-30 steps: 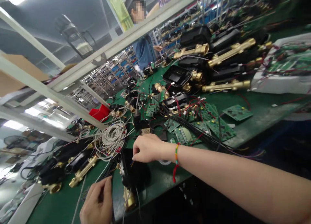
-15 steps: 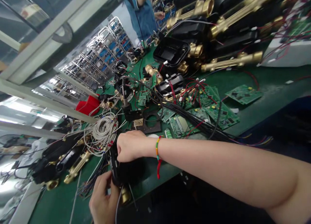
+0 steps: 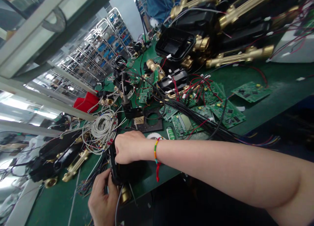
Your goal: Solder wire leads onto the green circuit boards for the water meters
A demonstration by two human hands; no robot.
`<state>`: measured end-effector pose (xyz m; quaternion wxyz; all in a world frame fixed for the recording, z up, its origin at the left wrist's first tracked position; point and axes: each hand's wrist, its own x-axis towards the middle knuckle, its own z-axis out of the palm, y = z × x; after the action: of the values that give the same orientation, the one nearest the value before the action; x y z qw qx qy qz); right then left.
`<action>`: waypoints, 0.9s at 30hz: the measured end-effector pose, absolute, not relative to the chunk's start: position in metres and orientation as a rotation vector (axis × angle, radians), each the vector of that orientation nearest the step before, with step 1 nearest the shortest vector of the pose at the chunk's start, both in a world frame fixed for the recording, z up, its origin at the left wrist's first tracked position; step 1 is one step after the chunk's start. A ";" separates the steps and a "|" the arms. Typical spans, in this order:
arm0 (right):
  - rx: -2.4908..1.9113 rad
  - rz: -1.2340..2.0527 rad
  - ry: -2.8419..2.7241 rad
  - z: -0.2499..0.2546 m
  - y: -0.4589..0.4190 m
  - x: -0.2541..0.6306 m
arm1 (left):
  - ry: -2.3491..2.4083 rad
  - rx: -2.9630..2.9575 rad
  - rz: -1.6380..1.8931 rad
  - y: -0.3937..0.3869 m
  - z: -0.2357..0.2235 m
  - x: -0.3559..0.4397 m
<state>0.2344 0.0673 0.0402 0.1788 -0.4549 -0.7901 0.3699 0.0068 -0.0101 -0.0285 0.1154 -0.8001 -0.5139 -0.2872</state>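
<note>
A black plastic housing [image 3: 114, 165] with a brass pipe fitting [image 3: 125, 194] at its near end sits at the table's front edge. Thumb and fingers of my left hand [image 3: 104, 198] grip its near left side. My right hand [image 3: 129, 147] is closed in a fist over the housing's far part; whatever its fingers hold is hidden beneath the hand. A grey cable [image 3: 118, 203] runs down from the near end beside my left hand. Left of the housing lie a bundle of thin dark wires [image 3: 94, 180] and a coil of pale cables [image 3: 104, 126].
Green circuit boards [image 3: 228, 113], black cables [image 3: 191, 113] and a green battery [image 3: 170, 133] lie beyond my right forearm. Brass-and-black meter bodies [image 3: 240, 57] are piled at the back right, others [image 3: 76, 165] at left. A person in blue [image 3: 159, 5] is at the far end.
The view has shifted slightly, so the surroundings appear moved. Both hands keep nearly the same position on the black housing. The far person's arm has partly left the picture.
</note>
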 end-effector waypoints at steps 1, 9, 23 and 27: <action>-1.291 1.049 -2.228 0.040 0.067 0.233 | -1.522 -2.337 -0.847 -0.011 -0.029 0.007; -1.368 1.061 -2.169 0.034 0.073 0.226 | -1.716 -2.346 -0.974 -0.016 -0.028 0.011; -1.233 1.051 -2.418 0.034 0.057 0.219 | -1.844 -2.406 -1.004 -0.014 -0.028 0.004; -1.207 0.957 -2.538 0.038 0.052 0.221 | -1.772 -2.420 -1.060 -0.012 -0.027 0.008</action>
<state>0.2214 0.0517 0.0383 0.0862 -0.4049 -0.8517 0.3212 0.0077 -0.0123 -0.0271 -0.0200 -0.7606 -0.5569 -0.3332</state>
